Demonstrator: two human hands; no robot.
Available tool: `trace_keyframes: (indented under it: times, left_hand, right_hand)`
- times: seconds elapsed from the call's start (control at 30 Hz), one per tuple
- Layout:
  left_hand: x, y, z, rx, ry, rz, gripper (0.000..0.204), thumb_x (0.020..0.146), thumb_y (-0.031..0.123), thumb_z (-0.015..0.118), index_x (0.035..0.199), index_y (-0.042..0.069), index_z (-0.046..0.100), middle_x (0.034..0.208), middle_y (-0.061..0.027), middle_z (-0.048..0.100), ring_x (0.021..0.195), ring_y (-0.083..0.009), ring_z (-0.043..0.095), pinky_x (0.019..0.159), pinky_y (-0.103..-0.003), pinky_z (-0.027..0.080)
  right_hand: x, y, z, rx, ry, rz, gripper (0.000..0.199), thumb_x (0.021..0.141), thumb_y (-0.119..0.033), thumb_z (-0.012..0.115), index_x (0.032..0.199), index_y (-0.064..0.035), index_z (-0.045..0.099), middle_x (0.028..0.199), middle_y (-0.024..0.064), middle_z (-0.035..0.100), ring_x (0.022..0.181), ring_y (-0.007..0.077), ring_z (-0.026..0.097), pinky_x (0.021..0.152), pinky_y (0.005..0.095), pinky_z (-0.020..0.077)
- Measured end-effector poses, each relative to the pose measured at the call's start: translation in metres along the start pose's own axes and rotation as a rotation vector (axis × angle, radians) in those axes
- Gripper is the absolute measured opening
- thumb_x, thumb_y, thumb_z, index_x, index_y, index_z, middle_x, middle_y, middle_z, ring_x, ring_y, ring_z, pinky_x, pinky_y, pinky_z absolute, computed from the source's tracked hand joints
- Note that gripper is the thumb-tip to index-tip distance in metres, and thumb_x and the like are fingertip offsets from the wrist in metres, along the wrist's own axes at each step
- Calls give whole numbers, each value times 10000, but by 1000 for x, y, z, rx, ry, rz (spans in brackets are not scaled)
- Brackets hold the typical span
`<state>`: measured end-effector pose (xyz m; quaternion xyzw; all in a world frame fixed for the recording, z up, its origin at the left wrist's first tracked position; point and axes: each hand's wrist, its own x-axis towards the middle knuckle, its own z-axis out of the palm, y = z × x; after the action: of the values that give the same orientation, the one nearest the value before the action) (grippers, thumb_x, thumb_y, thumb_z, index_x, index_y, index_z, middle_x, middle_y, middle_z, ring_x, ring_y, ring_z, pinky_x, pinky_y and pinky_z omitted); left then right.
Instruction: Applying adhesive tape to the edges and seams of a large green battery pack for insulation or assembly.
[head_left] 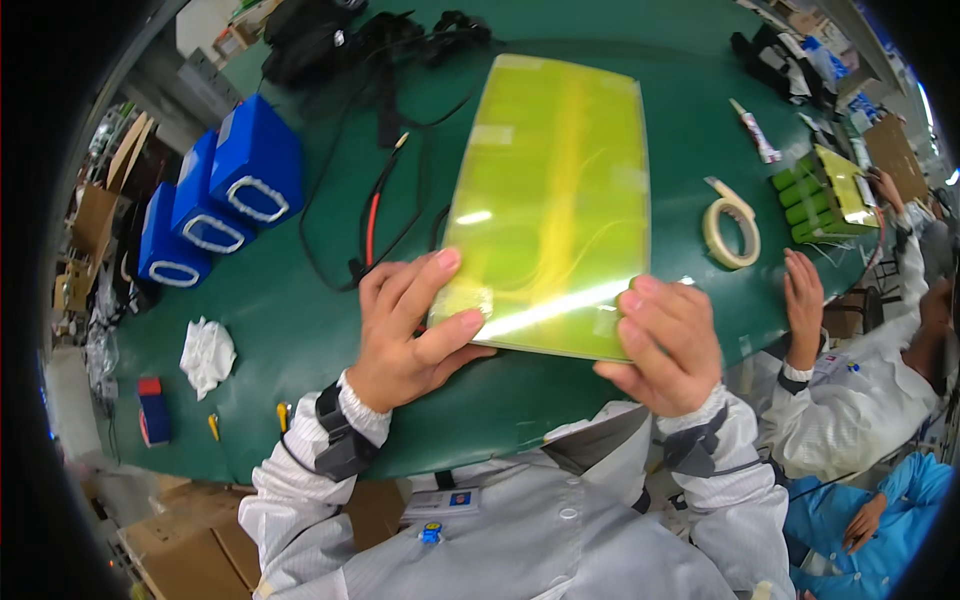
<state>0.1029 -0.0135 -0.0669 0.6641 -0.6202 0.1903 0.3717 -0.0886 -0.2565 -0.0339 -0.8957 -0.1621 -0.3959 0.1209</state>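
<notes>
Both my hands hold a large battery pack (545,190) at its near corners. It is yellow-green, with rounded cells faintly showing through a glossy clear cover and a yellow strip down the middle. My left hand (412,325) is closed on the near left corner, thumb on top. On the near right corner my right hand (668,345) is closed, its fingers over the edge. Beside my left hand lies a red and black cable (372,215) with a bare metal end. Whether that cable joins the pack is hidden.
Several blue wrapped packs (255,150) stand at left. Crumpled white tissue (208,357) lies nearer. A tape roll (731,232) and a small tube (755,132) lie at right. There a co-worker's hand (803,300) rests near another green cell pack (825,195). Black straps (390,50) lie at the back.
</notes>
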Motion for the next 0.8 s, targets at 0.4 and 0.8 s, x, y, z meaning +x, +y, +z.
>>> trace_keyframes:
  times: [0.4,0.8]
  left_hand:
    - [-4,2,0,47,-15,12,895,676,266,926,1413,285,418,1486,-211,454,1147,-375,585,913,-527,418]
    - [-6,4,1,17,-26,13,918,669,251,931,1423,283,407,1501,-192,426,1138,-373,572,889,-497,414]
  right_hand:
    - [-2,-7,5,24,86,52,347,818,-250,817,1054,-48,662,1164,124,695,1130,297,662,845,415,520]
    - [-3,-14,4,143,79,129,384,781,-189,841,1085,-22,676,1205,129,674,1186,306,631,813,395,524]
